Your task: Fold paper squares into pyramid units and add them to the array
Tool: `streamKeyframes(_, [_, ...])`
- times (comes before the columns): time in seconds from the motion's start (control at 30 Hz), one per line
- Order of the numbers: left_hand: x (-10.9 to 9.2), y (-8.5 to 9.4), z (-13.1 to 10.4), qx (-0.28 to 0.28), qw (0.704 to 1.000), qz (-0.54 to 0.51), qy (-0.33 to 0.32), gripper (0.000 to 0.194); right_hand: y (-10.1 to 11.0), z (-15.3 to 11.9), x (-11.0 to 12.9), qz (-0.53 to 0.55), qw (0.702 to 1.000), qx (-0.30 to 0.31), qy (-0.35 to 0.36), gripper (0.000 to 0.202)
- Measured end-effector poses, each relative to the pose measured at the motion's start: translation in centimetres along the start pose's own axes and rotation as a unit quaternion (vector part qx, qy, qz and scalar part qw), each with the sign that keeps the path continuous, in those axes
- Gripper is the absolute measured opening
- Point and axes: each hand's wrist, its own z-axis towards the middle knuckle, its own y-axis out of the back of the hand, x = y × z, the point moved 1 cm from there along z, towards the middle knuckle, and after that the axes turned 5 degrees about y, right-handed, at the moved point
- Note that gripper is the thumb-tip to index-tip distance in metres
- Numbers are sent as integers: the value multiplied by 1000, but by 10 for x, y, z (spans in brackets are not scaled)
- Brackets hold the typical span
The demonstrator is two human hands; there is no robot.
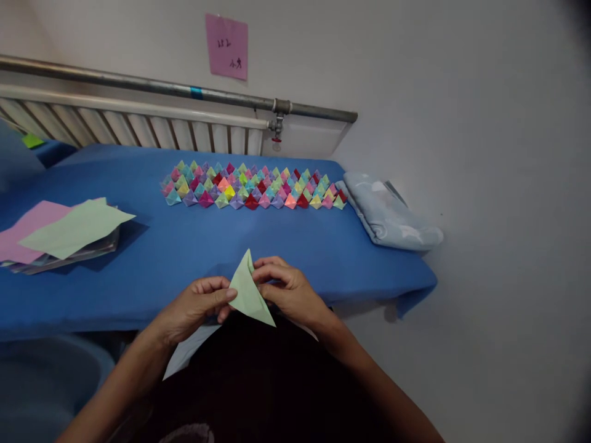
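Centrally, folded green paper (250, 294) slanted, far tip to near-right corner | left hand (194, 309) pinched its left edge | right hand (295, 294) half-curled at right edge, grip unclear

Small folded-paper pieces (252, 187) in many colors — pink, green, purple, red, yellow — stand in close rows along the far side of a blue cloth-covered surface (157, 264). A stack (105, 243) topped with pink and pale-green paper sheets (76, 227) lies at left; a folded light-blue fabric bundle (392, 215) rests at the right end.
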Motion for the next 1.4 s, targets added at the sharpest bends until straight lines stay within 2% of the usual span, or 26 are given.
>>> streamKeyframes(0.1, [-3,-3,-1,7,1000,17,-2,27,5,1,2,-46,997,46,38,17])
streamKeyframes(0.2, [-5,-6,-3,15,999,30,-3,27,5,2,-1,-44,994,96,36,17])
streamKeyframes(0.3, [-6,-7,-2,12,1000,18,16,29,2,3,-11,14,996,91,-20,12])
streamKeyframes(0.4, [-5,-6,-1,-12,999,-21,48,31,-2,3,-20,60,995,51,-63,8])
streamKeyframes(0.53, [-3,-3,2,-48,995,-64,56,35,-2,3,-19,-25,1000,15,0,14])
streamKeyframes(0.73, [-4,-1,5,-50,995,-79,39,32,-4,3,-11,-113,987,87,67,23])
streamKeyframes(0.83, [-5,-2,6,-38,995,-82,52,37,-4,4,-16,-159,979,77,102,24])
streamKeyframes(0.93, [-5,-3,7,-39,992,-85,82,46,-2,3,-21,-241,957,62,147,23])
streamKeyframes(1.07, [-5,-5,10,-39,991,-85,94,53,-3,0,-20,-313,923,95,202,23])
streamKeyframes(1.17, [-7,-7,11,-28,993,-77,90,51,-4,0,-19,-353,904,108,214,21])
streamKeyframes(1.23, [-8,-7,11,-25,993,-79,85,49,-5,0,-20,-352,907,109,203,20])
streamKeyframes(1.4, [-12,-5,9,-36,991,-100,85,41,-5,0,-25,-275,939,111,173,26])
